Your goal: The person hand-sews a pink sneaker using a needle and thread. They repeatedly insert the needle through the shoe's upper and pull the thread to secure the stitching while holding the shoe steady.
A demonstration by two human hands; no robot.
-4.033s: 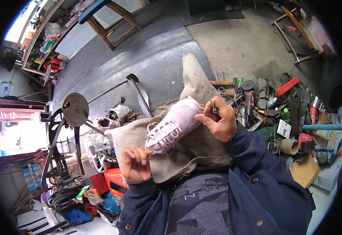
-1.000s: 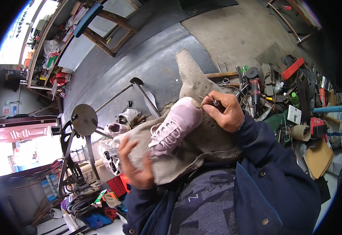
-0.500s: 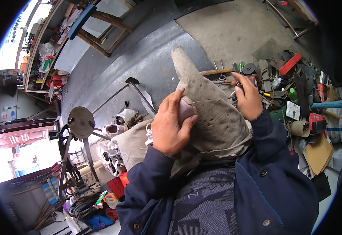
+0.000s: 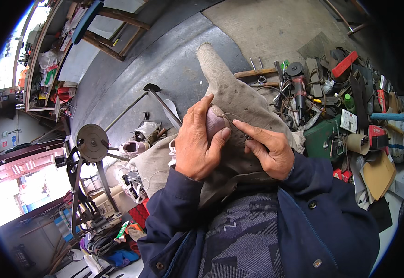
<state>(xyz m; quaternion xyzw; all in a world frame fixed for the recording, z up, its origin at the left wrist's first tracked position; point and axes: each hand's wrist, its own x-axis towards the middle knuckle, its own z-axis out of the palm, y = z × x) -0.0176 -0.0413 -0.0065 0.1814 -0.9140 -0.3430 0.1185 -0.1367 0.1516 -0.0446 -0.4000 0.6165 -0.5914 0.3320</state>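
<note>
Wrapped around a pale mauve shoe [image 4: 215, 126], my left hand [image 4: 194, 144] keeps it on my lap, its rounded toe and sole edge facing up. White laces [image 4: 172, 152] show beside the left wrist. My right hand [image 4: 272, 152] is just right of the toe, index finger reaching toward the sole edge and the other fingers curled in. A thin thread [image 4: 232, 115] runs from the toe's edge toward that fingertip. Whatever the right fingers pinch is too small or hidden to name. Under the shoe lies a stained grey-beige cloth [image 4: 243, 99] over my legs.
A similar light shoe [image 4: 134, 147] lies left of the cloth, near a cast-iron machine with a round wheel [image 4: 92, 142]. On the right are a wooden-handled hammer [image 4: 255, 72], an angle grinder [image 4: 299, 92], a green metal box [image 4: 321, 140] and piled tools. A blue-topped stool [image 4: 87, 22] stands far left.
My right hand has come from the tools on the right, leftward and nearer to me, to the shoe's toe. The left hand keeps its hold on the shoe. The view has shifted slightly.
</note>
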